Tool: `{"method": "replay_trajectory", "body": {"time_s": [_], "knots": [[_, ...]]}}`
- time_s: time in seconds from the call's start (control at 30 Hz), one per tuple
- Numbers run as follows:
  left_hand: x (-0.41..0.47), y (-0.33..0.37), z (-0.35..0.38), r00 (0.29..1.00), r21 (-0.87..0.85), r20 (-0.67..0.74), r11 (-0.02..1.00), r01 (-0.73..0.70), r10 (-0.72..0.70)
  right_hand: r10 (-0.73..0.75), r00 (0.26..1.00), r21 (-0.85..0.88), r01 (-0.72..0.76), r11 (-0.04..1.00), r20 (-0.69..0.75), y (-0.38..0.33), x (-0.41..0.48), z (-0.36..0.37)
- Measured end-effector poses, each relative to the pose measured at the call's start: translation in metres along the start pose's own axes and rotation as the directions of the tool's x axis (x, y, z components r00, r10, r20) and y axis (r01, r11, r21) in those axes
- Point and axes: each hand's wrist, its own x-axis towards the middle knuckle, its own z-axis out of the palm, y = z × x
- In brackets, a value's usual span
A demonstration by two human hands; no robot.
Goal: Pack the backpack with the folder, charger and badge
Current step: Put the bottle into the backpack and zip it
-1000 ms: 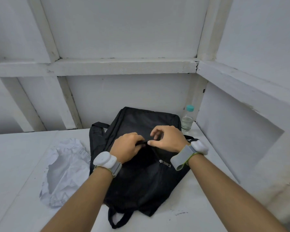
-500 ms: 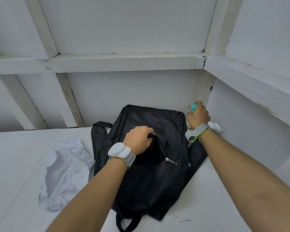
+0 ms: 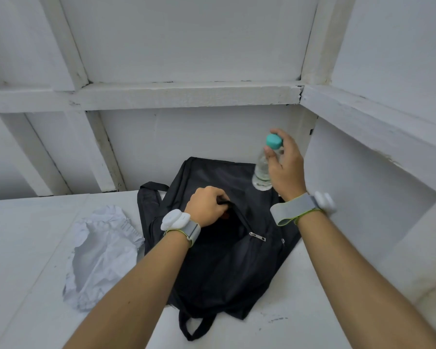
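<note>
The black fabric backpack (image 3: 227, 273) lies flat on the white tabletop (image 3: 23, 248), its long axis running 6 to 12 o'clock with the carry loop pointing at the person; the left hand (image 3: 208, 209) clenches the lip of its unzipped pocket, likely to keep the mouth open; at 1 o'clock the right hand (image 3: 285, 170) grasps a clear plastic bottle with a teal cap (image 3: 262, 172), cap up, seemingly bound for that opening; crumpled white paper (image 3: 101, 255) lies at 9 o'clock.

White corner, a bottle and a wrapper.
A clear bottle (image 3: 262, 170) with a teal cap (image 3: 274, 141) is up off the table (image 3: 23, 248), cap uppermost and slightly tilted, near the wall (image 3: 363, 197) on my right. A crumpled white wrapper (image 3: 101, 258) lies on the table to my left. A white beam (image 3: 186, 95) runs across the back. Grey bands (image 3: 291, 209) with white pods circle my wrists.
</note>
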Motion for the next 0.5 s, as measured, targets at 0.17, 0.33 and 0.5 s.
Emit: {"method": "replay_trajectory", "body": {"time_s": [0.17, 0.33, 0.5], "knots": [[0.003, -0.009, -0.014, 0.997, -0.176, 0.061, 0.983, 0.048, -0.037, 0.047, 0.945, 0.281, -0.143, 0.949, 0.323, -0.049, -0.022, -0.007], [0.0, -0.014, -0.03, 0.991, -0.385, 0.129, 0.919, 0.078, -0.03, -0.072, 0.869, 0.275, -0.075, 0.958, 0.489, -0.066, -0.064, 0.002], [-0.01, -0.009, -0.037, 0.995, -0.44, 0.101, 0.895, 0.066, -0.023, -0.275, 0.783, -0.016, 0.342, 0.94, 0.558, -0.049, -0.101, 0.016]]}}
